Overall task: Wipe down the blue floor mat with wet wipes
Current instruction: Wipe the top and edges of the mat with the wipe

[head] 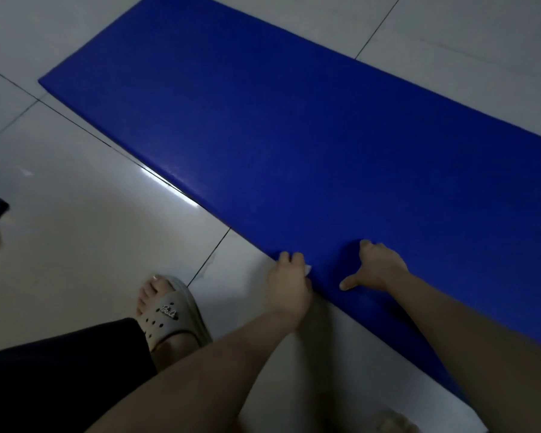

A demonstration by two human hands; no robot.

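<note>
The blue floor mat (294,135) lay flat on the tiled floor (75,220). Its long axis ran on a slant from the far left to the near right, and one short end showed at the far left. Both hands sat at its near long edge, well toward the right end, so nearly all of the bare surface stretched away from them to the far left. I judged that the coming strokes would have to travel that way, along the length.

The left hand (289,276) was right on the edge, its fingers curled down over the border. A small white scrap poked out beside its thumb, which I took to be the wet wipe (308,270) pinched in that hand. The right hand (378,267) lay further in on the mat, so it was the nearer one to the open surface. Its thumb was splayed out toward the left hand and its fingers were bent down onto the blue. A slight hump rose just beside those fingers. I could not tell whether they gripped a fold of the mat or only pressed on it.

A foot in a pale slipper (172,314) stood on the floor near the left hand, off the mat.
</note>
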